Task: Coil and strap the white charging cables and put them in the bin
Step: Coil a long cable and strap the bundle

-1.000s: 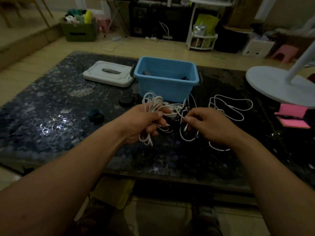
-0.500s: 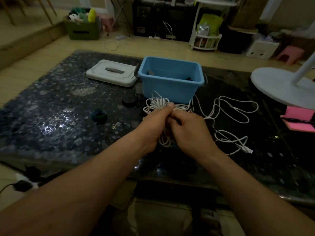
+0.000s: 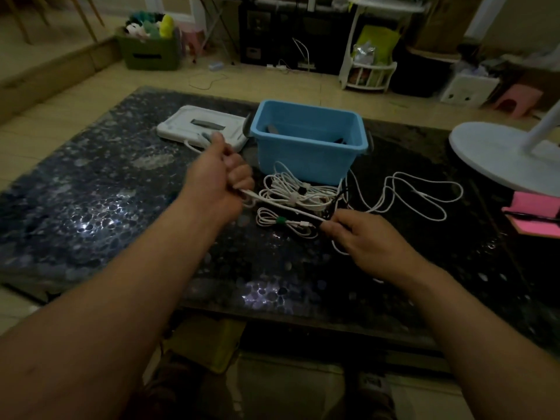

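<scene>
Hands that were bunched together over the pile half a second ago have pulled apart: the left hand [image 3: 219,180] has gone out left and up, the right hand [image 3: 368,237] back to the right, and a stretch of white cable [image 3: 285,207] now runs straight between them, above the table [image 3: 121,192]. The left fingers are curled in a fist round the cable, and a short end sticks out of the top of the fist toward the white lid [image 3: 188,122]. The right thumb and fingertips pinch the cable at its other end; the other right fingers are partly hidden. Under the held cable lie coiled bundles [image 3: 292,194], already strapped, just in front of the blue bin [image 3: 306,159]; one wears a green strap [image 3: 281,220]. One loose cable [image 3: 424,179] sprawls in open loops to the right. None of the white cables is seen inside the bin. The cable looks light, thin and limp, and probably a bit springy, so loops will likely pop open unless pinched at the crossing. It is smooth enough to slide through a loose fist, which suits feeding it into coils. Best hold looks to be near the plug end with one hand while the other winds; avoid yanking at the connector. There is a snag risk with the pile below.
</scene>
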